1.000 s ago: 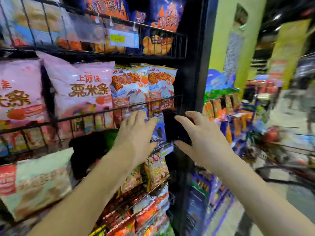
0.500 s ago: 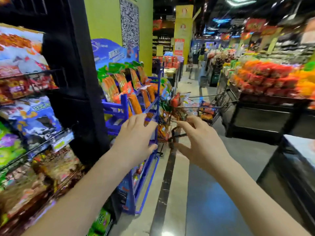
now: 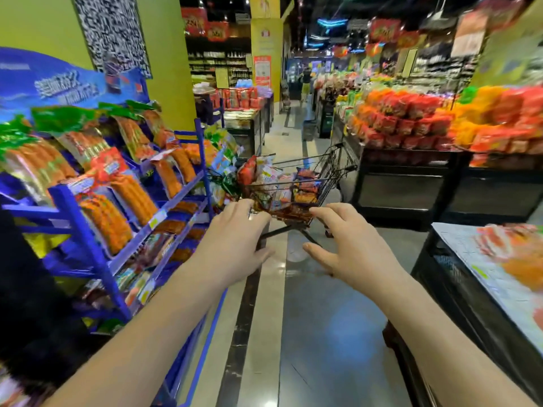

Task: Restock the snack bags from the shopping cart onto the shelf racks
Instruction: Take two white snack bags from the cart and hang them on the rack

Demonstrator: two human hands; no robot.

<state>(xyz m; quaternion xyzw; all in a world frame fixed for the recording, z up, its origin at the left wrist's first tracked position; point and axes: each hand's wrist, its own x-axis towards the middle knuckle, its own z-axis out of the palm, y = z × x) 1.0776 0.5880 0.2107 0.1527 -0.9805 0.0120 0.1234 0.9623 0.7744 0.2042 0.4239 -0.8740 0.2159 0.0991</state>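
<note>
The left hand (image 3: 232, 245) and right hand (image 3: 349, 245) were held out, fingers loosely spread, holding nothing. Ahead in the aisle stood the black wire shopping cart (image 3: 329, 174), with glossy, crinkled snack bags (image 3: 269, 174) heaped inside, their print too blurred to read.

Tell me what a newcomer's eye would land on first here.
The left hand and right hand, open and empty, reach toward a shopping cart holding snack bags mid-aisle. A blue rack of orange sausage packs fills the left side; piled red and orange bags glow at the right.
</note>
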